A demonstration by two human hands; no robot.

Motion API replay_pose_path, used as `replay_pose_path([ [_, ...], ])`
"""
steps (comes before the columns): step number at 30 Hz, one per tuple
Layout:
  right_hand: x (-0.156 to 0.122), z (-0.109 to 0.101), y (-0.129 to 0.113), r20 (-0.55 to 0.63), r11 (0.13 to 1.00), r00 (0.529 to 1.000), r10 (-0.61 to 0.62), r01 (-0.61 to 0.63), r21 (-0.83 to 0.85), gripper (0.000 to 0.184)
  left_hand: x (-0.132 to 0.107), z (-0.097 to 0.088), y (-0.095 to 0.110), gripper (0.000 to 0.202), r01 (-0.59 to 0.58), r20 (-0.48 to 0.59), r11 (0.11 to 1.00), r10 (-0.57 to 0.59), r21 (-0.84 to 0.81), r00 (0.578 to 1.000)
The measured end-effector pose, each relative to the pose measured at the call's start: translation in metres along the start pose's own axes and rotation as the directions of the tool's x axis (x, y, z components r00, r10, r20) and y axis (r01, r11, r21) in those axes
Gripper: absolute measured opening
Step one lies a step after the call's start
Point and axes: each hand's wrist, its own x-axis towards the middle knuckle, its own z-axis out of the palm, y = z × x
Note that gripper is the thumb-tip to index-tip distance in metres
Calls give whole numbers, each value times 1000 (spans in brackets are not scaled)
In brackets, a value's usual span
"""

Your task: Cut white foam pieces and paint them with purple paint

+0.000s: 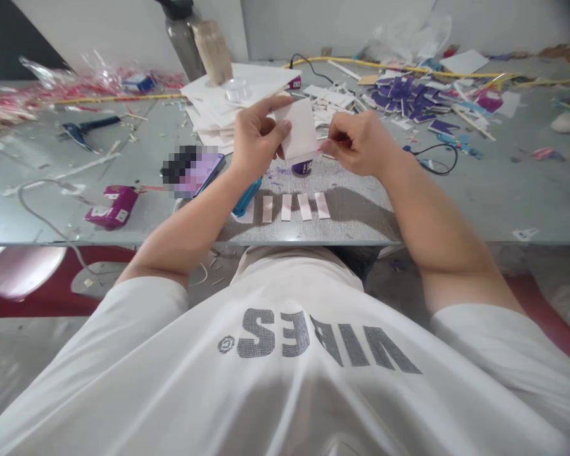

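A small white card piece [301,130] is raised over the table, pinched between the thumb and fingers of my left hand [261,136]. Beside its lower right corner, my right hand [358,142] is closed in a pinch, with a thin pinkish tip showing at the fingertips. What that hand holds is too small to name. Partly hidden under the card stands a small purple container [302,168]. Several narrow white strips [286,208] lie in a row nearer to me. A blue tool [247,197] rests by my left forearm, partly covered by it.
A phone [209,171] and a magenta box [114,206] lie left, with a dark-handled tool [88,132] behind. White sheets [209,120] carry a beige bottle [212,50] beside a grey bottle [183,41]. Purple pieces [401,98] are heaped back right, near a black cable [439,171].
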Motion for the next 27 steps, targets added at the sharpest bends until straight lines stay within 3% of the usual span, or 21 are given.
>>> replay_pose_path([
  [13,0,-3,-1,-10,997,1000,26,-25,78,69,1,0,0,47,36,-33,999,-35,8,999],
  [18,1,0,-3,-52,968,995,86,-71,241,75,1,-1,2,40,19,-59,999,-21,-30,998],
  [27,3,15,-11,-141,933,981,132,-75,352,84,0,-2,-7,56,75,-40,996,-77,-51,996],
])
